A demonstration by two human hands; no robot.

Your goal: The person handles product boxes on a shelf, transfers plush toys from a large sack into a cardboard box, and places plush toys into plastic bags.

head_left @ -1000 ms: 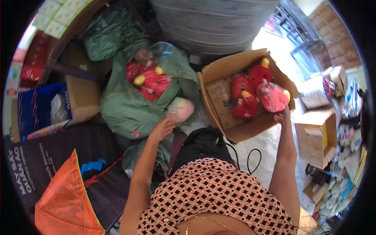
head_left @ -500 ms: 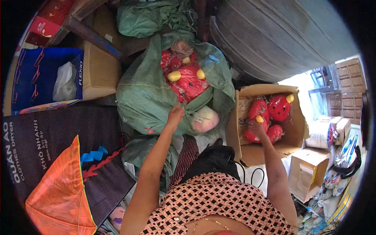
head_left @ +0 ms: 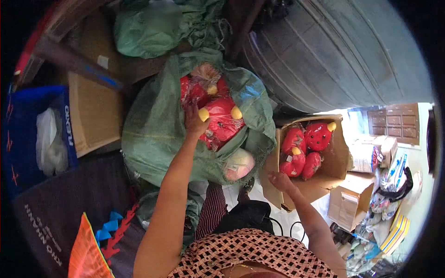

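Observation:
A large green woven sack (head_left: 153, 125) stands open in front of me. Wrapped in clear plastic, a red plush toy (head_left: 223, 124) with yellow horns lies in its mouth, among other red ones. My left hand (head_left: 194, 121) touches the left side of this toy beside a horn, fingers spread. A pale pink and white plush (head_left: 239, 164) rests at the sack's lower edge. To the right, a cardboard box (head_left: 331, 169) holds several wrapped red plush toys (head_left: 293, 163). At the box's near left edge, my right hand (head_left: 281, 180) is empty, its fingers loosely apart.
A big grey ribbed container (head_left: 333, 55) fills the back right. Another green sack (head_left: 148, 30) sits behind. On the left are a blue box (head_left: 28, 139) and an orange kite-like sheet (head_left: 85, 250). A smaller carton (head_left: 351, 199) and piled bags stand at right.
My left hand has moved from the sack's rim up to the red plush toy. My right hand has let go of a plush in the box and drawn back to the box's edge.

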